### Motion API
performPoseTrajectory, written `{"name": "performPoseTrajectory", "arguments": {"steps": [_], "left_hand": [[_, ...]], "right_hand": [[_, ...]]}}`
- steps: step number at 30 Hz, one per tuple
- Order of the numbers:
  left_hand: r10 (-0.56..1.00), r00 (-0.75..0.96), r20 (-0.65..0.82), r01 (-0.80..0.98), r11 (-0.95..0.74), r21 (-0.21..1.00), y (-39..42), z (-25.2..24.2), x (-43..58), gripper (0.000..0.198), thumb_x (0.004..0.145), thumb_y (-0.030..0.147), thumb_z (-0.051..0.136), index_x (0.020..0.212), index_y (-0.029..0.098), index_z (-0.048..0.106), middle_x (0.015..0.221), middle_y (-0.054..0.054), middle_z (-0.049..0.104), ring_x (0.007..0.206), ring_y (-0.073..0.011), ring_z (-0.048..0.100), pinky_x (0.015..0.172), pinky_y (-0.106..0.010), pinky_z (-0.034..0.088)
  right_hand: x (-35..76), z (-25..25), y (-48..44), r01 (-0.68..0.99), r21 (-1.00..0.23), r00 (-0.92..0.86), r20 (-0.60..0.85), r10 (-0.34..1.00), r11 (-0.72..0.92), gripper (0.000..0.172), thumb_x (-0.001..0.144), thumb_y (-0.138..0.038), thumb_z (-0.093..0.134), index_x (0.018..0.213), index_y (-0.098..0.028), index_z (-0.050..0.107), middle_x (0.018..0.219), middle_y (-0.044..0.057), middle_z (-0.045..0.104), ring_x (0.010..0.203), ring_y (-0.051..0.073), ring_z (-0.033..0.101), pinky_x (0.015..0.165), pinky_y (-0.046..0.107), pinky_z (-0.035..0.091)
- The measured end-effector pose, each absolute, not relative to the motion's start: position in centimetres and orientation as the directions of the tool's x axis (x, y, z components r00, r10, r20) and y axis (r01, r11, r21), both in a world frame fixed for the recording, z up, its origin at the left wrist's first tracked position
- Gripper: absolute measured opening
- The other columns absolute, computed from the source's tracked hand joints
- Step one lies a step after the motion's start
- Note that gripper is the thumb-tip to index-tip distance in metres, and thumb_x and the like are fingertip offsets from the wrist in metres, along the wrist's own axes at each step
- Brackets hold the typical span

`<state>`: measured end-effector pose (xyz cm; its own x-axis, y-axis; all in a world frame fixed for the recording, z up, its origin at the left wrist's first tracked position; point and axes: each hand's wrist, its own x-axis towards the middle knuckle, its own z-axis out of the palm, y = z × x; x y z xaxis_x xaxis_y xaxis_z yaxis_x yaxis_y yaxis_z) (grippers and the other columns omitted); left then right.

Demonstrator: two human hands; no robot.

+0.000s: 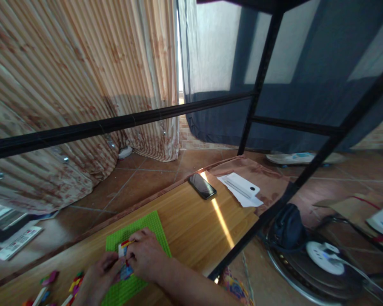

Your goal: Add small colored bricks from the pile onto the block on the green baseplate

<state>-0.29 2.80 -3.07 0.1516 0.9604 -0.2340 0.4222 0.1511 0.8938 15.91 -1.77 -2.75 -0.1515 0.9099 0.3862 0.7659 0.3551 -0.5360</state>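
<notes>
A green studded baseplate [147, 227] lies on the wooden table [194, 225] near its front edge. A small build of red, yellow, white and blue bricks [124, 247] stands on the plate. My right hand [147, 255] is closed over that build, fingers pinched on its top bricks. My left hand [100, 276] presses against the build from the left, its fingers curled on the bricks. Most of the build is hidden under both hands.
Loose coloured bricks [73, 287] lie on the table at the lower left. A black phone [202, 185] and a white flat device on paper [242, 187] rest further back. Black metal frame bars [261, 72] cross the view. A fan [319, 255] stands on the floor at right.
</notes>
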Motion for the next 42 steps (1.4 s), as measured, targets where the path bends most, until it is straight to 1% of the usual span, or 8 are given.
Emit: {"name": "performPoseTrajectory", "arguments": {"steps": [5,10,14,18,22,27,35,42], "left_hand": [[0.939,0.2,-0.281,0.478,0.157,0.864,2.5,-1.6,0.1,0.05,0.044,0.059,0.082,0.066,0.019,0.061,0.058,-0.001,0.065,0.056,-0.0194,0.062,0.049,-0.026,0.049],[0.972,0.156,-0.177,0.47,0.085,0.879,1.7,-1.2,0.8,0.058,0.044,0.07,0.078,0.063,0.019,0.061,0.053,0.0,0.061,0.05,-0.0166,0.058,0.046,-0.024,0.046],[0.978,0.131,-0.163,0.459,0.086,0.884,1.5,-1.4,0.8,0.054,0.043,0.067,0.08,0.061,0.02,0.06,0.055,0.0,0.062,0.055,-0.0184,0.061,0.047,-0.024,0.048],[0.956,0.159,-0.249,0.471,0.148,0.87,2.2,-1.7,0.2,0.052,0.043,0.064,0.08,0.065,0.019,0.064,0.062,-0.003,0.068,0.061,-0.0207,0.064,0.053,-0.026,0.052],[0.95,0.17,-0.262,0.474,0.155,0.867,2.7,-2.3,-0.1,0.054,0.043,0.066,0.078,0.066,0.019,0.064,0.06,-0.003,0.066,0.057,-0.0195,0.062,0.05,-0.026,0.049],[0.946,0.214,-0.242,0.429,0.132,0.894,2.8,-3.0,-0.4,0.042,0.053,0.055,0.078,0.069,0.019,0.065,0.06,-0.001,0.065,0.055,-0.0167,0.06,0.052,-0.025,0.048],[0.91,0.261,-0.32,0.372,0.211,0.904,3.2,-2.9,-0.4,0.045,0.048,0.052,0.082,0.07,0.018,0.064,0.066,-0.002,0.068,0.062,-0.0191,0.064,0.055,-0.027,0.052],[0.961,0.251,-0.118,0.41,0.004,0.912,1.3,-1.2,-0.3,0.033,0.066,0.05,0.068,0.069,0.017,0.063,0.063,-0.002,0.064,0.058,-0.0169,0.059,0.055,-0.026,0.047]], "right_hand": [[16.0,-3.0,-1.5,0.792,-0.465,-0.194,0.421,0.886,0.394,0.015,0.084,-0.029,0.064,0.077,-0.018,0.07,0.097,0.007,0.07,0.093,0.02,0.058,0.089,0.035,0.045],[16.2,-2.7,-1.6,0.813,-0.425,-0.219,0.411,0.885,0.399,0.015,0.083,-0.028,0.066,0.071,-0.019,0.068,0.086,0.005,0.07,0.084,0.019,0.058,0.082,0.034,0.046],[16.5,-2.5,-2.0,0.829,-0.373,-0.252,0.414,0.875,0.416,0.016,0.085,-0.028,0.063,0.074,-0.017,0.068,0.088,0.007,0.068,0.086,0.02,0.058,0.081,0.034,0.046],[16.7,-2.4,-2.3,0.835,-0.365,-0.255,0.405,0.878,0.412,0.016,0.086,-0.027,0.061,0.076,-0.017,0.068,0.092,0.007,0.068,0.089,0.019,0.058,0.082,0.033,0.046],[16.7,-1.9,-2.5,0.843,-0.366,-0.24,0.401,0.884,0.395,0.016,0.086,-0.027,0.061,0.076,-0.018,0.068,0.094,0.007,0.068,0.091,0.019,0.058,0.086,0.034,0.045],[16.9,-1.5,-2.8,0.815,-0.429,-0.235,0.368,0.9,0.389,0.011,0.084,-0.021,0.062,0.077,-0.019,0.07,0.098,0.005,0.068,0.095,0.017,0.058,0.092,0.032,0.043],[16.5,-2.4,-2.6,0.738,-0.586,-0.127,0.366,0.922,0.334,0.008,0.082,-0.018,0.064,0.077,-0.022,0.068,0.105,0.002,0.067,0.102,0.018,0.056,0.094,0.033,0.042],[16.8,-1.9,-2.9,0.662,-0.671,-0.116,0.35,0.929,0.336,0.009,0.081,-0.015,0.066,0.082,-0.023,0.07,0.109,0.003,0.068,0.105,0.02,0.056,0.095,0.038,0.042]]}}
